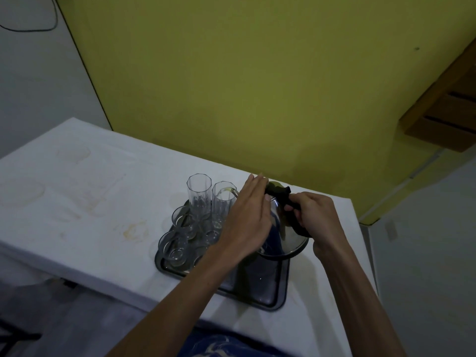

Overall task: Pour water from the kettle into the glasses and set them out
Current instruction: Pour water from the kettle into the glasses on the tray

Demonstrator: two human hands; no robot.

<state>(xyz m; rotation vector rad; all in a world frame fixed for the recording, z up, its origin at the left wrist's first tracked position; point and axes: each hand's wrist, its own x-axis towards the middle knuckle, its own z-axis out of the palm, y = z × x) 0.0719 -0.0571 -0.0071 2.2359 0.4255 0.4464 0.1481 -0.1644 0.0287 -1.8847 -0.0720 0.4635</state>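
Over a dark metal tray (257,292) on a stained white-clothed table (77,189), a clear glass kettle with black handle (293,240) tips its spout into one tall faceted glass (223,204); the right hand (316,215) grips the handle, the left hand (247,215) steadies it with straight fingers. Pouring looks barely begun; the other glasses (198,194) appear empty, none set out; a mustard-yellow wall (231,73) stands behind.

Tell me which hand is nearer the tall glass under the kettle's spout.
Left. The left hand rests flat against the kettle, right beside the tall glass; the right hand grips the handle, farther off.
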